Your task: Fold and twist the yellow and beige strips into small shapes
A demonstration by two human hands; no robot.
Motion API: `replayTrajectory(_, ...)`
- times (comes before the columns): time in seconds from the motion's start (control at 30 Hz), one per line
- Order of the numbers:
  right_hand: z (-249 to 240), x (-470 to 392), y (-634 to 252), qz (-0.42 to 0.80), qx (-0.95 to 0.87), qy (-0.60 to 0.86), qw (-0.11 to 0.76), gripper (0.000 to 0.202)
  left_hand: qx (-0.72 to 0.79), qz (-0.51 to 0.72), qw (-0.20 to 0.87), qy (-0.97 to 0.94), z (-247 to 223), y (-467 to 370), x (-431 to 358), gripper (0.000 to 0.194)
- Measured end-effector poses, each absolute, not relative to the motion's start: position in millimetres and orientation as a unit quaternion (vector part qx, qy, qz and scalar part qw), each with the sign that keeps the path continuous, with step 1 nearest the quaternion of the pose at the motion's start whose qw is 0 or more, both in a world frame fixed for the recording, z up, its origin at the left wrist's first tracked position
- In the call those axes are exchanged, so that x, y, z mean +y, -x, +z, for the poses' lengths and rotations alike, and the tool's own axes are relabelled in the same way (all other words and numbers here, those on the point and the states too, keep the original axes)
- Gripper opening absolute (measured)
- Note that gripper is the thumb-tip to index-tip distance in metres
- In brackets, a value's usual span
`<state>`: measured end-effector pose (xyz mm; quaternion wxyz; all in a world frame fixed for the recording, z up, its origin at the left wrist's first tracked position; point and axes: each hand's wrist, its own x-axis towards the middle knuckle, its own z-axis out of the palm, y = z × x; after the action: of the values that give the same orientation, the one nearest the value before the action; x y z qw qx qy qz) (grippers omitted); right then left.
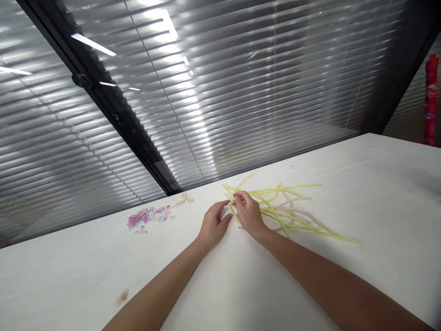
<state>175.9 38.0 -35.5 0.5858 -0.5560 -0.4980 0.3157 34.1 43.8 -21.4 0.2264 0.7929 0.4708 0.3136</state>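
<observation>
Yellow and beige fuzzy strands (296, 225), like yarn or pipe cleaners, lie in a loose crossing spread on the white table (344, 276). My right hand (250, 214) is over the left end of this spread, thumb and fingers pinched together. A yellow strand appears to run into the pinch, though the fingertips partly hide it. Close by on the left, my left hand (213, 224) rests at the table with thumb and fingers curved and apart. Its fingertips are beside the strand ends, and nothing shows between them.
A pile of small coloured bands (146, 217), mostly pink and purple, lies to the left. Behind it is a beige knotted strand (184, 199). Glass with blinds (241, 92) borders the table's far edge. A red object (431, 101) stands upright at far right.
</observation>
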Motion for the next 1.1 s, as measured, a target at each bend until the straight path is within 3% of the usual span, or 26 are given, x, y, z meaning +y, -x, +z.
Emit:
replayTrajectory(0.1,-37,39,-176,0.326,-0.487,0.553,0.593,0.023,0.429,0.316,0.219,-0.818,-20,-35,43,0.043)
replayTrajectory(0.33,-37,40,-175,0.354,-0.458,0.551,0.601,0.024,0.498,0.307,0.262,-0.767,-18,-35,41,0.024)
replayTrajectory(0.5,-39,42,-175,0.386,-0.435,0.54,0.609,0.024,0.554,0.403,0.327,-0.651,-25,-29,49,0.029)
replayTrajectory(0.7,-38,42,-176,0.426,-0.406,0.526,0.614,0.023,0.495,0.558,0.45,-0.491,-26,-28,55,0.028)
replayTrajectory(1.1,-43,43,-174,0.4,-0.442,0.555,0.58,0.019,0.442,0.659,0.492,-0.359,-18,-29,53,0.033)
